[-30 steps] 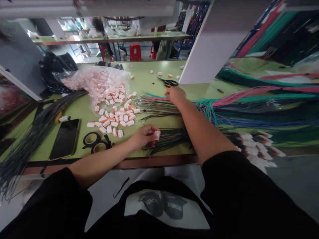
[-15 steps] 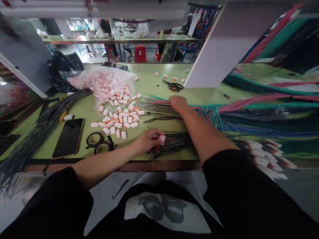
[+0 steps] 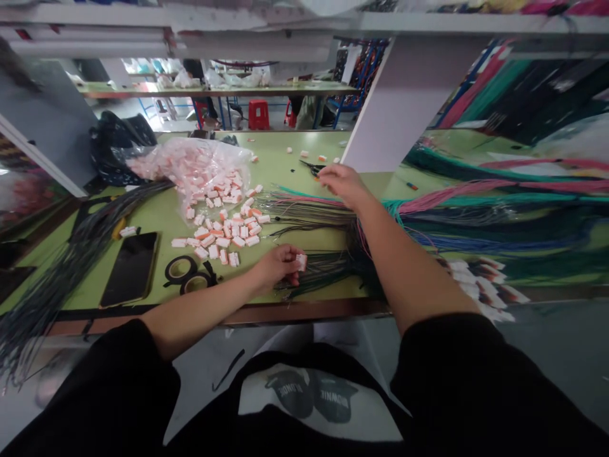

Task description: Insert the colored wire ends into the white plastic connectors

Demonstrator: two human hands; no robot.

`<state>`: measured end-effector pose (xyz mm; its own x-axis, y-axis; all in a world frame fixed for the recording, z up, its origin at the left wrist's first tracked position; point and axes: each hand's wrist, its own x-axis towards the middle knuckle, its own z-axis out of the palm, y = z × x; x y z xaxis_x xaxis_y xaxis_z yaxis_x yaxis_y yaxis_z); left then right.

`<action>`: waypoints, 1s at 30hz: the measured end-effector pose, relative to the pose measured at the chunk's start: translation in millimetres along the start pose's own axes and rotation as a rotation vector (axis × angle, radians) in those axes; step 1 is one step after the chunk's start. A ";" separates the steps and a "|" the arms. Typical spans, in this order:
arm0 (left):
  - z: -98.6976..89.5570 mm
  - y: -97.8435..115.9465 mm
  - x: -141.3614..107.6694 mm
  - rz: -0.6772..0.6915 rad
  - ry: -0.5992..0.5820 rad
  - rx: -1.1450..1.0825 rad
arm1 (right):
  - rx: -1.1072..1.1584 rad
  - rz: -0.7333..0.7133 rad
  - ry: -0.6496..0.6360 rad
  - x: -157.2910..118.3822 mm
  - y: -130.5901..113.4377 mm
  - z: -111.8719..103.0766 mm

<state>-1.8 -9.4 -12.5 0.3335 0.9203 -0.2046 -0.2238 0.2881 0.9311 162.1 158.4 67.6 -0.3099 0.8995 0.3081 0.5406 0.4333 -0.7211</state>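
My left hand [image 3: 281, 265] is closed, pinching a small white-and-orange connector housing [image 3: 301, 261] just above the ends of a dark green wire bundle [image 3: 328, 270]. Farther out, my right hand [image 3: 345, 184] has its fingers curled together over the handle end of black scissors [image 3: 309, 166]. What those fingers hold, if anything, I cannot make out. Below the right hand lie grey, brown and pink wires [image 3: 309, 212] with their ends pointing left. A loose pile of the same connector housings [image 3: 233, 230] spreads left of the wires.
A clear plastic bag [image 3: 190, 162] of housings lies behind the pile. To the left are a phone [image 3: 129, 270], black tape rolls [image 3: 181, 270] and a grey wire bundle [image 3: 102, 231]. A white post [image 3: 404, 108] rises at the back; long pink wires [image 3: 457, 193] run right.
My right hand has lifted off the wires and moved away from me, now covering the scissors' handles. My left hand keeps the connector housing. The view has shifted slightly.
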 end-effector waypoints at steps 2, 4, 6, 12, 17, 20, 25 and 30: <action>-1.0 0.8 1.1 -0.005 0.029 -0.024 | 0.042 -0.091 -0.300 -26.7 -18.2 6.2; -2.3 2.1 1.6 -0.007 0.052 -0.046 | 0.082 -0.144 -0.621 -55.7 -29.7 11.7; -3.3 4.0 1.2 -0.005 0.063 -0.059 | 0.184 -0.135 -0.774 -80.4 -31.6 14.8; -2.8 10.2 -1.9 -0.038 0.048 -0.046 | 0.352 -0.022 -0.549 -105.0 -11.9 17.9; -3.0 11.5 -2.1 -0.053 0.028 -0.056 | 0.025 -0.051 -0.277 -103.0 -10.3 24.5; -3.6 11.2 -2.1 -0.059 0.028 -0.069 | 0.157 -0.094 -0.366 -108.9 -10.5 26.1; -4.2 12.5 -3.4 -0.059 0.019 -0.080 | 0.376 0.012 -0.306 -118.7 -11.3 24.9; -5.4 13.0 -3.6 -0.071 0.024 -0.078 | 0.156 -0.058 -0.246 -123.2 -11.3 27.9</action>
<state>-10.9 -7.5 -1.3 0.3293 0.9027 -0.2769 -0.2712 0.3713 0.8880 172.4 41.1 20.5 -0.5272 0.8244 0.2061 0.3956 0.4528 -0.7991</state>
